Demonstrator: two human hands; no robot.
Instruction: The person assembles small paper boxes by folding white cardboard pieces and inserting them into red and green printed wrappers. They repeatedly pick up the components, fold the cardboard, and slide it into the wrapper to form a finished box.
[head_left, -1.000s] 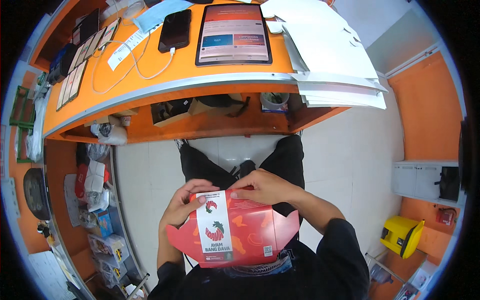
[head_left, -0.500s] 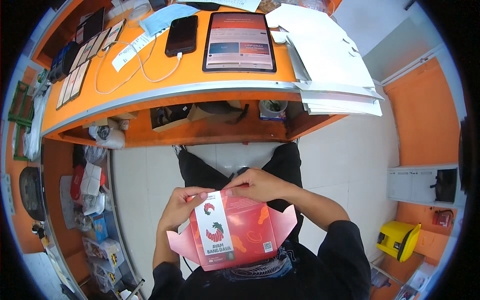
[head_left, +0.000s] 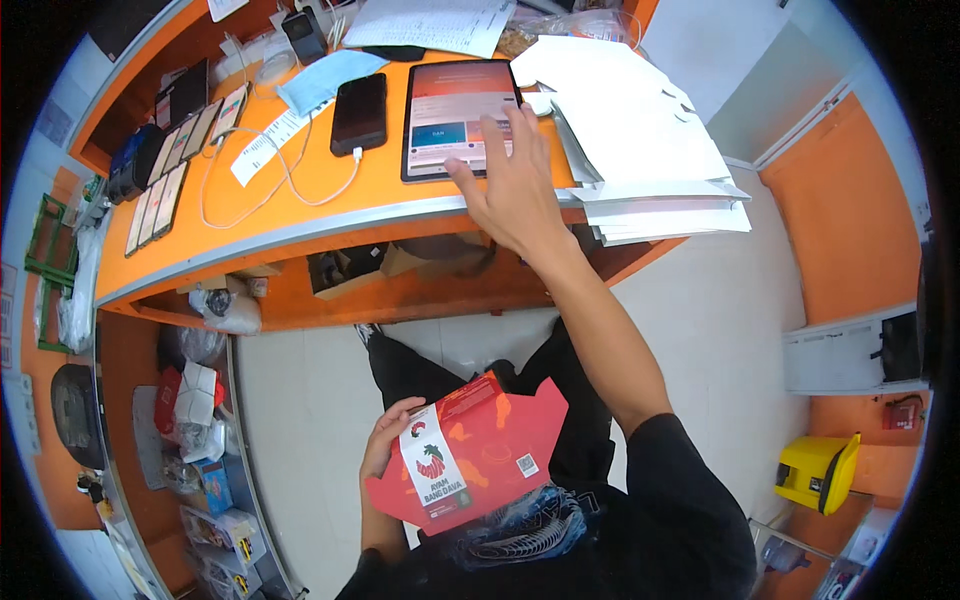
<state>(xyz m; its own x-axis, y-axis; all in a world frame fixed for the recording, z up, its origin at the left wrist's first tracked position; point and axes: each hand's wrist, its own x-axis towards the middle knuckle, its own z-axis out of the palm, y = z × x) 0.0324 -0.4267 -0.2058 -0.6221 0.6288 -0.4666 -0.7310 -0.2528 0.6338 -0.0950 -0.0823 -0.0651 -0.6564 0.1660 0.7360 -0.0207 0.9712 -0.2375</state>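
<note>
A red cardboard food box [head_left: 500, 445], partly folded with its flaps sticking out, rests tilted over my lap. My left hand [head_left: 386, 436] grips its left edge, fingers behind the card. Out over the orange counter reaches my right hand [head_left: 512, 190], empty, its fingers spread above the lower right part of a tablet [head_left: 425, 105]. The tablet's screen is lit; whether a fingertip touches the glass I cannot tell. Beside the tablet lies a black phone [head_left: 359, 114] with a white charging cable plugged in.
Flat white card sheets [head_left: 640, 130] are stacked right of the tablet and overhang the counter's edge [head_left: 330, 237]. Several phones [head_left: 158, 207] lie at the left. A blue face mask [head_left: 325, 80] sits behind the black phone. Shelves with packages [head_left: 200, 400] stand at my left.
My right hand has let go of the box and moved up and forward to the tablet. The left hand keeps the box, now tilted. The view has shifted slightly.
</note>
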